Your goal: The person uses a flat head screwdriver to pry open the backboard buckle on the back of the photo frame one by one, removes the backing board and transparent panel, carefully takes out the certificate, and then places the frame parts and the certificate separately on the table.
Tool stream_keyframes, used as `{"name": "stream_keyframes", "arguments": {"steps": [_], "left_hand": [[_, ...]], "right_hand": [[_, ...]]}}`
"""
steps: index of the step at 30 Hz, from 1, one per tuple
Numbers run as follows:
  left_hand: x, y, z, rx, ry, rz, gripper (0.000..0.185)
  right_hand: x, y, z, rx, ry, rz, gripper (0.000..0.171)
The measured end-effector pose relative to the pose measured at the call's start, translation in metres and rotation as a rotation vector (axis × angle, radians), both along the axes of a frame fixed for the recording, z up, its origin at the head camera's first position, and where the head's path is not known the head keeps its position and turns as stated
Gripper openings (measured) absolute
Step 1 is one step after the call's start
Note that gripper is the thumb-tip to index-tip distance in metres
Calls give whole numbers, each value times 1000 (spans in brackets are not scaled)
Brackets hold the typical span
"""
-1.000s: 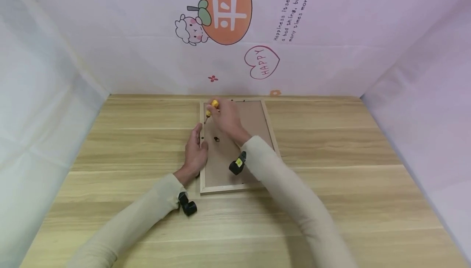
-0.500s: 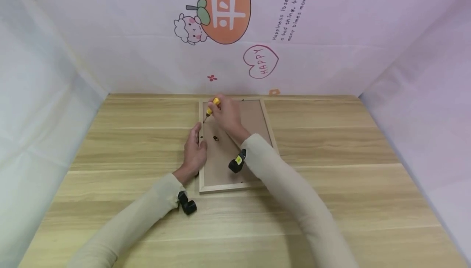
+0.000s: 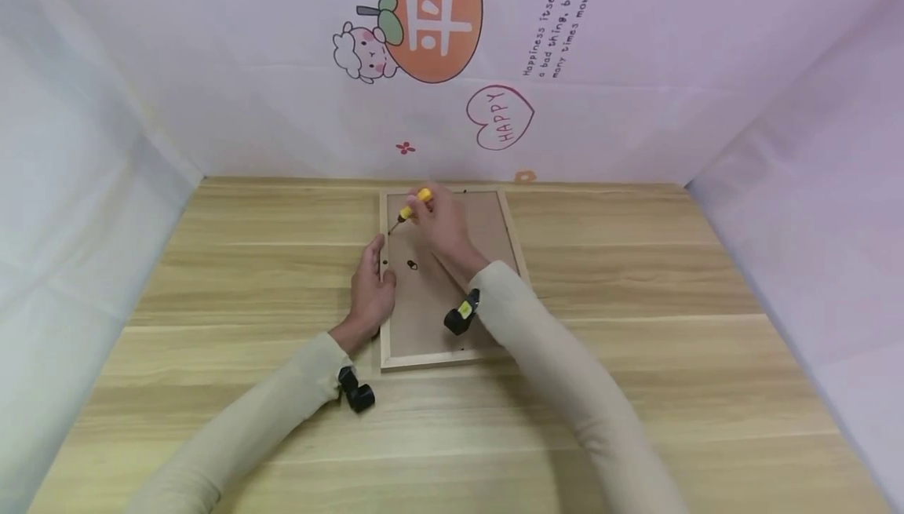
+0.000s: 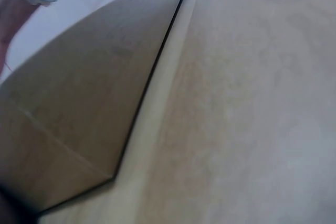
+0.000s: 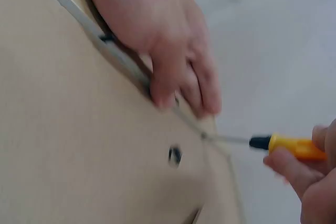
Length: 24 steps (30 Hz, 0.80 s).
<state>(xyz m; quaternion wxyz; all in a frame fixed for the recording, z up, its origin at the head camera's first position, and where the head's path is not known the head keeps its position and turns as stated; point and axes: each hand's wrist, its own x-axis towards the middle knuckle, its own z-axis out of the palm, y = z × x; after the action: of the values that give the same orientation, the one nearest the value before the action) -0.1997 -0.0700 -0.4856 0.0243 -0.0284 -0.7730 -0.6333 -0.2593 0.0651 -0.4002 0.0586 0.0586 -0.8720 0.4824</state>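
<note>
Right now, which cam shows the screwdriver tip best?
Right wrist: the screwdriver shows its shaft and tip at the frame edge, beside the left hand. Head view shows it small in the right hand. Left wrist view misses it.

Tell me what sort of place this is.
Probably a small staged craft or recording booth: a wooden tabletop closed in by a pink printed cloth backdrop, with a picture frame lying face down for screwdriver work.

1. My screwdriver (image 3: 413, 204) has a glossy yellow plastic handle and a thin metal shaft.
2. The picture frame (image 3: 384, 294) is pale matt wood; its backing board (image 3: 424, 310) looks like smooth brown fibreboard.
3. The table (image 3: 636, 278) is smooth wood-grain laminate.
4. My sleeves (image 3: 565, 373) are soft matt beige cloth.
</note>
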Motion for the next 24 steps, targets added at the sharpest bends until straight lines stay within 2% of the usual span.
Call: {"name": "stream_keyframes", "arguments": {"steps": [4, 6, 9, 13, 17, 20, 24], "left_hand": [[0, -1, -1, 6, 4, -9, 63], [0, -1, 0, 9, -8, -8, 63], [0, -1, -1, 5, -19, -9, 63], [-1, -1, -2, 7, -24, -4, 63], [-1, 0, -2, 13, -25, -5, 62], [0, 0, -3, 9, -26, -7, 62], [0, -1, -2, -1, -23, 2, 63]], "right_hand": [[-13, 27, -18, -255, -156, 10, 32], [-17, 38, -26, -341, -234, 22, 34], [-21, 48, -34, -432, -296, 52, 33], [-24, 53, -41, -504, -285, 101, 32], [-25, 52, -46, -547, -242, 105, 32], [-26, 48, -47, -518, -192, 94, 32], [-23, 35, -37, -433, -106, 92, 32]]}}
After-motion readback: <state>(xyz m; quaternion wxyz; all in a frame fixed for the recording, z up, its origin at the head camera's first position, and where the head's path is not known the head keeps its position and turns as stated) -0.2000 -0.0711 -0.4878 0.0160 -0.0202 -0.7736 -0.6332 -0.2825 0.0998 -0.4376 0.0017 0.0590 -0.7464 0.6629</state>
